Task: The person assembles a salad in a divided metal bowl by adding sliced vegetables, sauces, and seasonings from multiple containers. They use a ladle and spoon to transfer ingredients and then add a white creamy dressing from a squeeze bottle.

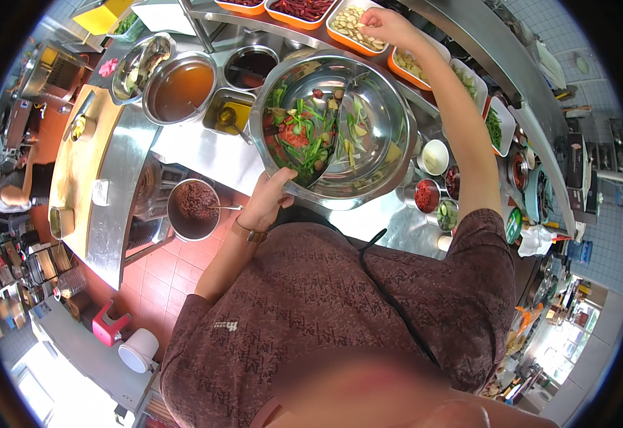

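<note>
My left hand (271, 196) grips the near left rim of a large steel bowl (397, 167), its thumb over the edge. Cut green vegetables (318, 132) and a red mound (296, 135), perhaps chopped chilli or meat, lie toward the bowl's left side; pale pieces show farther right against the shiny metal. Reaching past the bowl, my right hand (388, 27) is at an orange-rimmed white tray (335, 28) of pale pieces (351, 21) that look like garlic. Its fingers are pinched together over them; whatever is between the fingertips is hidden.
More trays, including dried red chillies (303, 8), line the back shelf. Left of the bowl stand a pot of brown liquid (181, 89), a dark-liquid pot (251, 68) and an oil container with a ladle (227, 118). Small cups, one of chopped red (426, 194), stand right. Another person (22, 189) is far left.
</note>
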`<move>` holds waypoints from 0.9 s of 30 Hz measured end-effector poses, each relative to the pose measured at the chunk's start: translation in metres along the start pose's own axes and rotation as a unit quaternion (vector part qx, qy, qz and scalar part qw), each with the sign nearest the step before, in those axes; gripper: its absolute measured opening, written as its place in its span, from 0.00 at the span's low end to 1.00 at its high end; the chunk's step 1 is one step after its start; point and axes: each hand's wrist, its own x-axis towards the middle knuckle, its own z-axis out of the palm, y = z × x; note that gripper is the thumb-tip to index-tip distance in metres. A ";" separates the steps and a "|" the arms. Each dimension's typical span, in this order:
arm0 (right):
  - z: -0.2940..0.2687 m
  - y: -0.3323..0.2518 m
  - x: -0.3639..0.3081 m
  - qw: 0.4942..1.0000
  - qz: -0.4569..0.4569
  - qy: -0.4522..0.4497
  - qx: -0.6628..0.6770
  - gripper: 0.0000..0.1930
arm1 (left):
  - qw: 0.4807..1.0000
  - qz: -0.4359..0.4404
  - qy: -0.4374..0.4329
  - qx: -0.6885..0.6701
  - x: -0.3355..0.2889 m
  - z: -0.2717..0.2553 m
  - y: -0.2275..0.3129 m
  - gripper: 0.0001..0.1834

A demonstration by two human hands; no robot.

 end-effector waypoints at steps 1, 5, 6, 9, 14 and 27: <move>0.005 -0.015 -0.003 0.996 0.013 -0.003 0.090 0.14 | 1.000 0.007 0.005 0.000 0.001 -0.001 0.000 0.11; 0.019 -0.093 -0.010 0.980 0.079 -0.125 0.131 0.18 | 1.000 0.021 0.016 0.000 0.005 -0.007 0.000 0.10; 0.020 -0.054 -0.006 0.999 0.002 -0.054 0.002 0.20 | 1.000 0.015 0.002 0.001 0.008 -0.001 -0.003 0.10; 0.024 -0.010 0.006 0.995 0.020 0.017 -0.099 0.22 | 1.000 0.005 0.007 0.001 0.011 -0.002 -0.004 0.10; 0.028 0.015 0.020 0.994 0.045 -0.095 -0.026 0.18 | 1.000 0.012 -0.007 -0.012 0.006 -0.002 -0.005 0.10; 0.003 0.007 0.023 0.969 0.003 -0.219 -0.115 0.14 | 0.999 0.004 0.031 -0.017 0.001 -0.004 -0.011 0.14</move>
